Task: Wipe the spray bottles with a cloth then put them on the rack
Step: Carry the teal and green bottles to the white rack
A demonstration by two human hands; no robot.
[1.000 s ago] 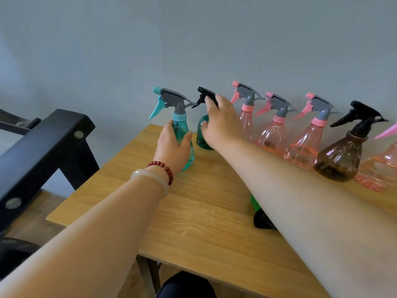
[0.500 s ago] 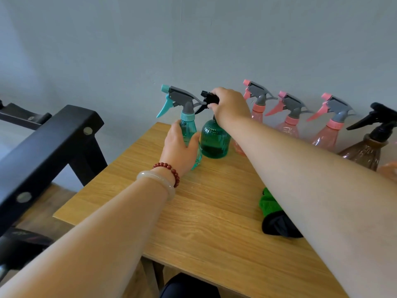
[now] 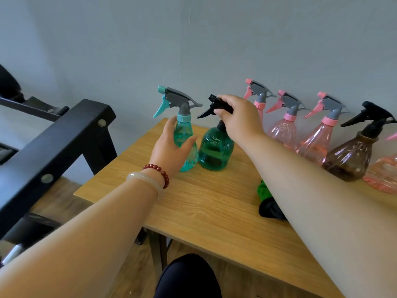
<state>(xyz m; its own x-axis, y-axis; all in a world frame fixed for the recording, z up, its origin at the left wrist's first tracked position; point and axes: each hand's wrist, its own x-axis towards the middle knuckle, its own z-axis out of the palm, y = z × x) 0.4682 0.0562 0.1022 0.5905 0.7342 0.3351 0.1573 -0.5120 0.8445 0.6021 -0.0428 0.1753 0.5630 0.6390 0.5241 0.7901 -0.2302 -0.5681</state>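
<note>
- The wooden surface [image 3: 204,211] fills the lower middle and right of the frame and carries every bottle.
- The black rack [image 3: 55,145] slants across the left of the frame, off the surface's left edge.
- Pink bottles [image 3: 283,132] and a brown bottle [image 3: 352,155] stand in a row along the wall at the upper right, upright, with their nozzles pointing to the frame's left.
- The green bottle [image 3: 216,151] stands upright at the centre with its long axis vertical. Its black nozzle points left at the neck of its neighbour.
- The teal bottle [image 3: 185,147] stands upright just beside it on the left, its nozzle aimed to the upper left.
- The right hand [image 3: 240,119] curls over the green bottle's black spray head and pinches it.
- The left hand [image 3: 169,151] is spread in an open V against the teal bottle's lower body, fingers straight. Half a second ago it was wrapped tightly round that body.
- A second ago the green bottle stood farther back, mostly hidden behind the right hand.
- A green cloth [image 3: 265,190] lies at the right, partly under the right forearm.
</note>
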